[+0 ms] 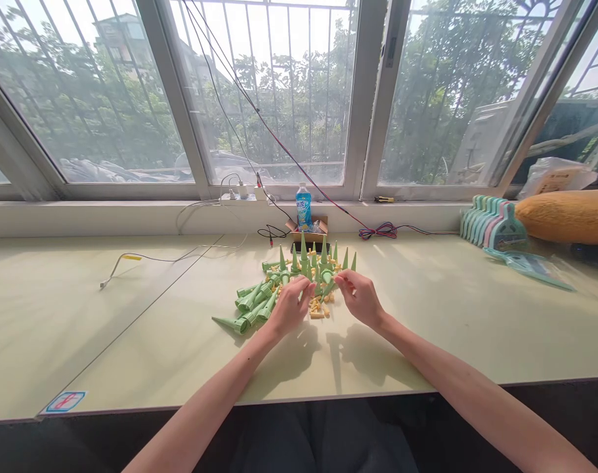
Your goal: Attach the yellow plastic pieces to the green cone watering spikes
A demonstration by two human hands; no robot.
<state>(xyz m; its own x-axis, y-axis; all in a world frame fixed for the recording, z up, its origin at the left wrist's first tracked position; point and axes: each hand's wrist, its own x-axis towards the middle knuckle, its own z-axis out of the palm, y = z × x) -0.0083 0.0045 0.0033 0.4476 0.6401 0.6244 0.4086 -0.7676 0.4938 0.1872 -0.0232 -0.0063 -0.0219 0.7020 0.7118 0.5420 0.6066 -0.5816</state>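
- While windows (279, 98) let in daylight behind it, the pale table (456, 322) bears a cluster of green spikes (303, 247) near its middle.
- Of these spikes, several stand upright just beyond the hands; others lie on their sides, heaped to the left of the left hand.
- The left hand (291, 307) is curled at the cluster's near side, thumb and fingertips close together; whether it holds anything, I cannot tell.
- The right hand (362, 300) comes in opposite, fingertips drawn together beside a tilted spike; I cannot tell if it grips it.
- Beyond the cluster, an open cardboard box (292, 226) contains clear plastic (320, 226).
- A blue bottle (303, 207) stands in or behind that box.
- Small yellow pieces (320, 314) lie loose between the hands and among the spikes.
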